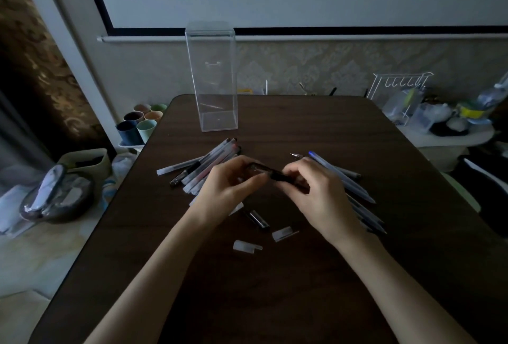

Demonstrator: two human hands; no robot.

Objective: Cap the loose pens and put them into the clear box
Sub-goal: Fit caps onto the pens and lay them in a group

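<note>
Tabletop (275,275): pen (277,175) between both grips.

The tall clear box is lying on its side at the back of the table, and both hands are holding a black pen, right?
Not quite. The head view shows the clear box standing upright at the back of the table. The left hand and right hand do hold a black pen.

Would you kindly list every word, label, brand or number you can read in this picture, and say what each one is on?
No text can be read anywhere in this dim picture.
Pens: any barrel print is too small and blurred.
Clear box: no label shows.
Loose caps: no marks show.
Clutter at the right: any labels are too blurred.
</note>
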